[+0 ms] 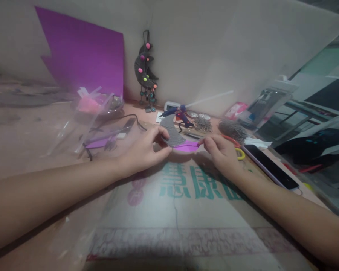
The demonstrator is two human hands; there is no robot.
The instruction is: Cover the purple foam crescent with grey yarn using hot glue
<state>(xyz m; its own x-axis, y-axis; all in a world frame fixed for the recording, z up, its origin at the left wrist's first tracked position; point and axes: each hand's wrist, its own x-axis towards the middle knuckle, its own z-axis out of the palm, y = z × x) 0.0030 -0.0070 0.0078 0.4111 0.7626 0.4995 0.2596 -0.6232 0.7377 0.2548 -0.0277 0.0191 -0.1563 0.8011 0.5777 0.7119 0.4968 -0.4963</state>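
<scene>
A purple card crescent (186, 146), largely wound with grey yarn (171, 130), is held up above the work surface. My left hand (155, 146) is closed on its wrapped part, thumb in front and fingers curled behind. At the bare purple tip, my right hand (219, 150) pinches with thumb and forefinger; whether a strand of yarn is also between them I cannot tell. A thin dark line crosses the bare purple part. Just behind the crescent lies a blue glue gun (178, 112) with a clear glue stick in its back.
A finished crescent hanging (145, 71) with coloured pompoms leans on the wall beside purple card (87, 49). A bowl (113, 109) stands left. Rightward are a yarn ball (233, 130), yellow-and-orange-handled scissors (240, 153) and a phone (271, 167). A printed sheet (158, 214) lies below my hands.
</scene>
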